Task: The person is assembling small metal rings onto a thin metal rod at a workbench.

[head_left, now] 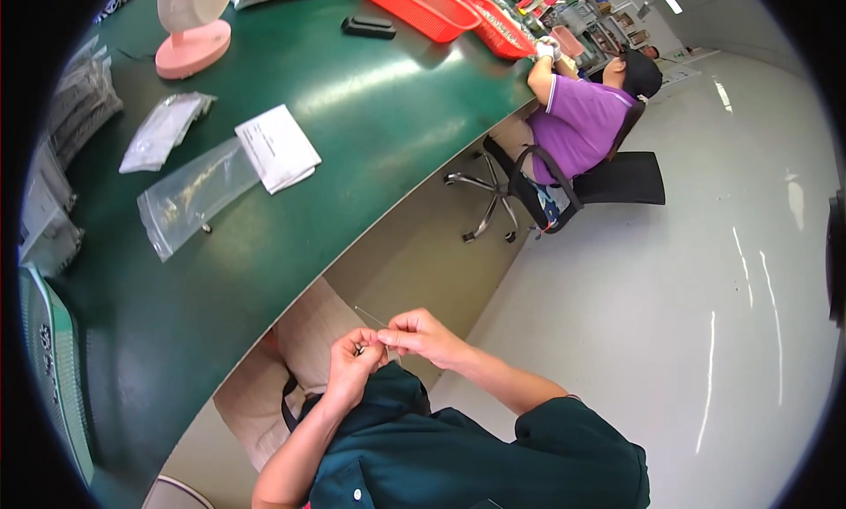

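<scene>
My left hand and my right hand meet above my lap, just off the table's edge. Both are closed, with thumbs and fingertips pinched close together. A thin, pale, wire-like strand sticks out past the fingers of my right hand. Something small and dark shows at the fingertips of my left hand, too small to name. On the table, a clear plastic bag lies with a folded white paper over its end.
The green table holds a packed bag, a pink-based stand, a black case and red baskets. A green basket stands at left. Another person in purple sits on a wheeled chair.
</scene>
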A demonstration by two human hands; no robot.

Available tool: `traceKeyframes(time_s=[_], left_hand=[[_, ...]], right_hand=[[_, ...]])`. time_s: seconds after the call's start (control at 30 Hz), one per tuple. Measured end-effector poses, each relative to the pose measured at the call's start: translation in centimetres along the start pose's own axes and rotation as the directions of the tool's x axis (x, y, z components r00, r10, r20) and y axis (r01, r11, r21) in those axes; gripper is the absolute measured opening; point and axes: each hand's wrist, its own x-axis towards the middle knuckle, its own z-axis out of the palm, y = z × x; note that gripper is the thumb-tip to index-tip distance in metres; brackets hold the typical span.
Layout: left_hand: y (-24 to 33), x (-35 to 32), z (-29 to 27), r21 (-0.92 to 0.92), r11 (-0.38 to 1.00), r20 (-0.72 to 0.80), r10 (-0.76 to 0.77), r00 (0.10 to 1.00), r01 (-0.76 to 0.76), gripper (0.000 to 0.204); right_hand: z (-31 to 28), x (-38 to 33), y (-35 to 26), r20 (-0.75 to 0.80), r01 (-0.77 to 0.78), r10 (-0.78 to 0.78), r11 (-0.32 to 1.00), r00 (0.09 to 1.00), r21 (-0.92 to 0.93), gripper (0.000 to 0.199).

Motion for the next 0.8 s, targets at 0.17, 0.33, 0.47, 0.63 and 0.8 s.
traceKeyframes(time_s=[0.17, 0.33, 0.47, 0.63, 0.8], left_hand=[[0.8, 0.1, -0.2, -0.139, 0.989, 0.07, -0.035, 0.997, 0.045, 0.01], [0.6, 0.8, -0.5, -0.235, 0.962, 0.116, -0.111, 0.987, 0.136, 0.012], [0.9, 0.3, -0.5, -0.174, 0.975, 0.094, -0.121, 0.988, 0.136, 0.032], [0.5, -0.2, -1.1, -0.214, 0.965, 0.204, -0.108, 0.973, 0.151, 0.021], [0.5, -0.5, -1.2, -0.257, 0.958, 0.239, -0.064, 0.969, 0.127, 0.017]], right_hand=[[-0.5, 0.0, -0.3, -0.043, 0.084, -0.087, 0.995, 0.995, -0.056, 0.016], [-0.7, 0.1, -0.5, -0.075, 0.152, -0.155, 0.987, 0.985, -0.042, 0.012], [0.2, 0.1, -0.6, -0.036, 0.217, -0.22, 0.973, 0.975, -0.073, 0.01], [0.3, 0.0, 0.5, -0.004, 0.273, -0.274, 0.96, 0.962, -0.062, 0.01], [0.5, 0.0, 0.9, -0.018, 0.333, -0.334, 0.942, 0.942, -0.034, 0.01]])
